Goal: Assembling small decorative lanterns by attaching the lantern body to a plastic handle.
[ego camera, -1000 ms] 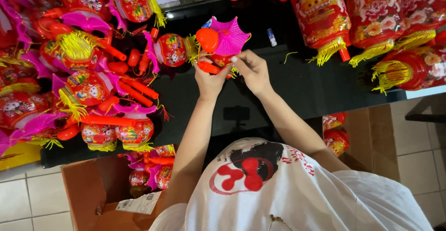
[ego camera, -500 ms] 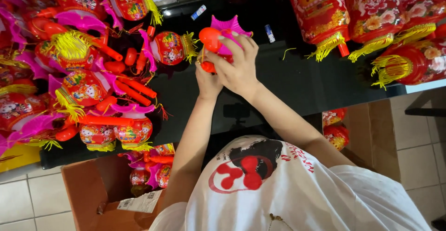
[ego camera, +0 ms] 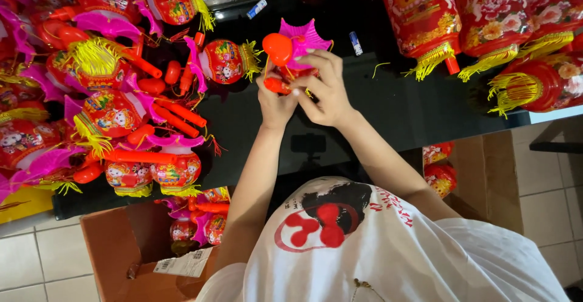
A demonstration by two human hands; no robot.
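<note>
- My left hand (ego camera: 276,105) and right hand (ego camera: 325,89) meet over the middle of the black counter (ego camera: 376,120), both grasping one small toy lantern (ego camera: 291,59) held just above it.
- My left fingers pinch its red plastic stick from below, probably to steady it; my right fingers curl over the body from the side, hiding most of it.
- What shows is a glossy red round knob at upper left and a pleated magenta fan, thin and ribbed like folded paper.
- A finished lantern (ego camera: 225,62) lies just beside my left hand: round red printed body, magenta fin, yellow tassel fringe.
- A heap of like lanterns (ego camera: 103,114) covers the counter's left side.
- Larger red cylinder lanterns (ego camera: 422,16) with stringy yellow fringes lie at the far right.
- An open cardboard box (ego camera: 115,247) below the counter holds more.
</note>
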